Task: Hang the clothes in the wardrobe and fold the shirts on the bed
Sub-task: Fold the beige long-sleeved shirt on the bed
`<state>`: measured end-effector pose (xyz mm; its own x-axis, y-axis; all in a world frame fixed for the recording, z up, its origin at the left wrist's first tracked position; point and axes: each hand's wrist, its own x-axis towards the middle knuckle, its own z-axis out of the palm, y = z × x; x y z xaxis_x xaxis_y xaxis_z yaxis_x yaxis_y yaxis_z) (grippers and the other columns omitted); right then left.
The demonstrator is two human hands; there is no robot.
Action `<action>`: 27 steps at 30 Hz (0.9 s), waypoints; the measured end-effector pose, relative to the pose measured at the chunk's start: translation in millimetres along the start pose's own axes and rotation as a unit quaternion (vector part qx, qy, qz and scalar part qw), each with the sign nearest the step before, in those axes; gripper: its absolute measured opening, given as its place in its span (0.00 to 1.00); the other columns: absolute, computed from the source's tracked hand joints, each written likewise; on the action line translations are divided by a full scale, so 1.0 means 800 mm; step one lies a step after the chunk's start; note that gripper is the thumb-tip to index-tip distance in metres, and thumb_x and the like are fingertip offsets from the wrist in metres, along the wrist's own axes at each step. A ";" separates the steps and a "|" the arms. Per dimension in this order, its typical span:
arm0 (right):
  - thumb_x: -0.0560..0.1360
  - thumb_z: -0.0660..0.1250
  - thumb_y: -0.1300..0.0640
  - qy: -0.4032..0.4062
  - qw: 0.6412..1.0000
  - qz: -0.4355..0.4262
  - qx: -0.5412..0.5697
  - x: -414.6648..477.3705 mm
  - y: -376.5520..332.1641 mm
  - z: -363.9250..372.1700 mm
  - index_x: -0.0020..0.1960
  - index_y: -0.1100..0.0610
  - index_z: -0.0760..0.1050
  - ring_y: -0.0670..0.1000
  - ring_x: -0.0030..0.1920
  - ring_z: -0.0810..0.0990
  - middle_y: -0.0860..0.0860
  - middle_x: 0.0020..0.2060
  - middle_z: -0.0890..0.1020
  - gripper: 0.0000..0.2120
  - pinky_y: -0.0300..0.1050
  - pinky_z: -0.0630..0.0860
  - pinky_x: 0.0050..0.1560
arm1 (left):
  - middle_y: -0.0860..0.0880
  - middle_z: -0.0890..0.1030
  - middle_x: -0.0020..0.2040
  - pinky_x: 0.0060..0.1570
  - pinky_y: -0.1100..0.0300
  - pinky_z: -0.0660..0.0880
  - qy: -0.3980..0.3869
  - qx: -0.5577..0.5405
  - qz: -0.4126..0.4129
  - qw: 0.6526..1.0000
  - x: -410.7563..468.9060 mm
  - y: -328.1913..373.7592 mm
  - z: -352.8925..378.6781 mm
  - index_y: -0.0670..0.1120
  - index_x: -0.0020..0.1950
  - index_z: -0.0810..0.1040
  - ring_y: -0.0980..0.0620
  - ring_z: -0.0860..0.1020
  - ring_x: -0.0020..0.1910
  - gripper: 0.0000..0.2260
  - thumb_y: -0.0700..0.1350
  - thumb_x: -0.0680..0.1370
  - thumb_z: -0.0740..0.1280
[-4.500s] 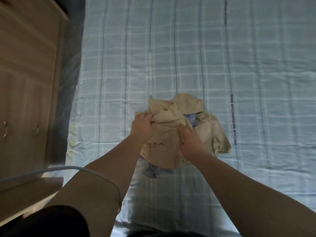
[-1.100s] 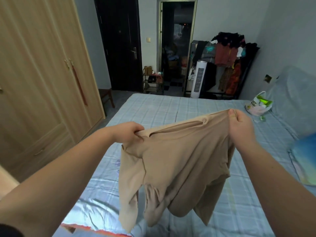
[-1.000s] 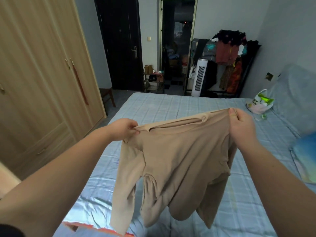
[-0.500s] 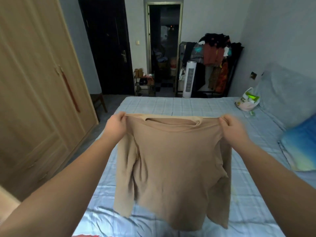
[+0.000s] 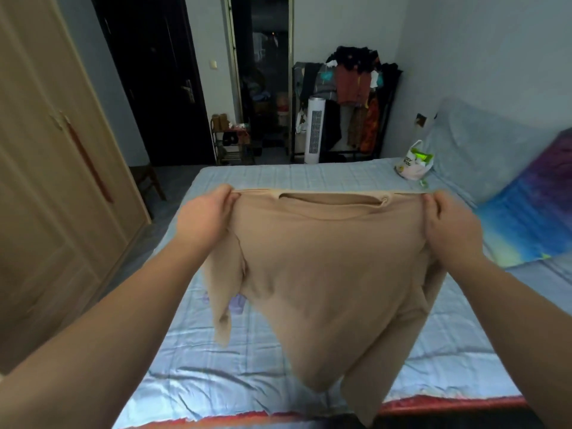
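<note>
The beige shirt point(image 5: 322, 274) is pinched at each shoulder by the left hand point(image 5: 205, 219) and the right hand point(image 5: 453, 230) above the bed point(image 5: 309, 178), so the hanging sleeves could be trapped underneath if it is laid down carelessly.

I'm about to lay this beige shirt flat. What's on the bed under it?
A bit of lilac cloth peeks out on the checked sheet beside the hanging sleeve. The shirt hides the rest of it and the sheet directly beneath.

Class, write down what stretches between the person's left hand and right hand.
In the head view, the beige shirt spans the gap: the left hand and right hand each grip a shoulder, its neckline taut between them.
</note>
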<state>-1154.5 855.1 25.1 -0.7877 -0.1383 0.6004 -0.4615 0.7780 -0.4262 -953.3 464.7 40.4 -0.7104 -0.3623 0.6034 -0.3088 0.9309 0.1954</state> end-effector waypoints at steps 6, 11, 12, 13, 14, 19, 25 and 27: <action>0.82 0.52 0.41 0.011 0.993 -0.030 -0.111 0.016 0.022 -0.028 0.40 0.54 0.64 0.62 0.41 0.78 0.56 0.35 0.76 0.19 0.50 0.65 0.36 | 0.40 0.81 0.40 0.36 0.52 0.69 -0.058 -0.051 -0.004 0.997 0.000 0.000 0.042 0.48 0.51 0.74 0.38 0.79 0.40 0.14 0.56 0.84 0.56; 0.80 0.52 0.42 0.012 0.991 -0.057 -0.124 0.022 0.053 -0.014 0.41 0.52 0.63 0.60 0.39 0.78 0.50 0.33 0.72 0.16 0.48 0.62 0.35 | 0.47 0.76 0.37 0.36 0.57 0.66 -0.194 -0.246 -0.081 0.946 0.006 0.041 0.089 0.47 0.41 0.73 0.46 0.73 0.39 0.10 0.39 0.82 0.61; 0.79 0.53 0.42 0.009 0.992 -0.056 -0.115 0.024 0.063 -0.007 0.41 0.52 0.63 0.60 0.39 0.77 0.50 0.33 0.73 0.15 0.48 0.63 0.35 | 0.48 0.74 0.34 0.31 0.60 0.65 -0.222 -0.305 -0.129 0.917 0.005 0.053 0.101 0.47 0.38 0.73 0.48 0.71 0.36 0.12 0.36 0.80 0.61; 0.79 0.53 0.43 0.003 0.994 -0.050 -0.101 0.026 0.073 0.003 0.41 0.52 0.64 0.60 0.39 0.77 0.50 0.34 0.73 0.15 0.48 0.64 0.35 | 0.48 0.74 0.32 0.27 0.61 0.63 -0.242 -0.380 -0.190 0.872 0.003 0.065 0.114 0.47 0.37 0.74 0.50 0.70 0.33 0.13 0.33 0.79 0.60; 0.79 0.53 0.43 -0.003 0.995 -0.041 -0.086 0.029 0.083 0.013 0.42 0.52 0.64 0.59 0.39 0.77 0.50 0.34 0.74 0.14 0.48 0.64 0.35 | 0.49 0.74 0.29 0.25 0.63 0.63 -0.256 -0.449 -0.252 0.818 0.001 0.076 0.128 0.45 0.37 0.75 0.51 0.70 0.31 0.14 0.32 0.78 0.58; 0.79 0.55 0.44 -0.036 0.998 0.004 -0.045 0.051 0.149 0.073 0.42 0.53 0.67 0.59 0.40 0.77 0.52 0.35 0.75 0.14 0.48 0.65 0.36 | 0.46 0.79 0.37 0.34 0.62 0.69 -0.226 -0.463 -0.291 0.806 0.010 0.112 0.210 0.40 0.45 0.81 0.53 0.74 0.36 0.07 0.38 0.80 0.64; 0.80 0.55 0.45 -0.102 0.994 0.037 -0.020 0.115 0.256 0.186 0.42 0.54 0.67 0.59 0.41 0.76 0.52 0.37 0.77 0.14 0.50 0.68 0.37 | 0.54 0.76 0.35 0.36 0.73 0.66 -0.259 -0.304 -0.169 0.901 0.057 0.150 0.343 0.46 0.42 0.78 0.59 0.72 0.35 0.07 0.44 0.81 0.67; 0.80 0.55 0.46 -0.128 0.991 0.044 -0.013 0.142 0.293 0.224 0.42 0.54 0.68 0.59 0.41 0.76 0.52 0.37 0.76 0.14 0.50 0.67 0.36 | 0.52 0.78 0.36 0.39 0.70 0.68 -0.299 -0.312 -0.194 0.881 0.073 0.162 0.387 0.45 0.43 0.80 0.59 0.73 0.35 0.07 0.45 0.80 0.68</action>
<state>-1425.6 911.9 -128.3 -0.9036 -0.2186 0.3685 -0.3790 0.8090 -0.4493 -1230.4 549.1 -138.0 -0.8920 -0.4448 -0.0807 -0.3261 0.5095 0.7963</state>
